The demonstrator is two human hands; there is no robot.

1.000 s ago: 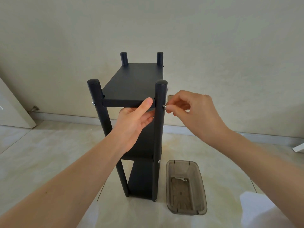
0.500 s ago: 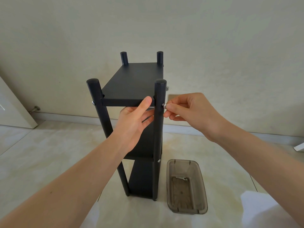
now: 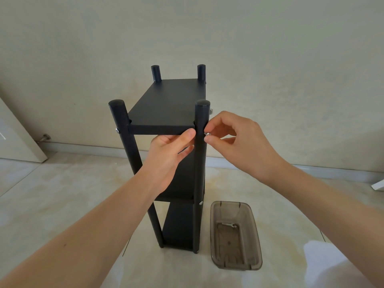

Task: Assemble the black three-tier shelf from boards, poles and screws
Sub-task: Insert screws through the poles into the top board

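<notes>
Shelf (image 3: 166, 154) stands upright at centre frame on a pale, glossy tiled floor (image 3: 52, 194), close to a plain cream wall (image 3: 270, 48). I count four black poles and three black boards; the top board (image 3: 168, 104) sits just below the pole tops.

I see the left hand (image 3: 166, 161) gripping the front edge of the top board from below, thumb laid along the edge and touching the near right pole (image 3: 200, 163), fingers curled under the board.

I note the right hand (image 3: 239, 142) pinching a small silver screw (image 3: 207, 134) between thumb and forefinger. The screw sits against the outer side of the near right pole, level with the top board. How deep it sits I cannot tell.

A matching screw head (image 3: 117, 130) shows on the near left pole (image 3: 128, 152), and another (image 3: 201, 203) on the near right pole at the middle board.

At lower right of the frame, a smoky clear plastic tray (image 3: 255, 242) lies on the floor just beside the shelf's foot, with a small metal wrench (image 3: 228, 225) inside.

At left of the frame, a white door panel (image 3: 14, 138) leans in, with a door stop (image 3: 44, 137) by the skirting board (image 3: 87, 145). White cloth (image 3: 332, 267) fills the lower right corner.
</notes>
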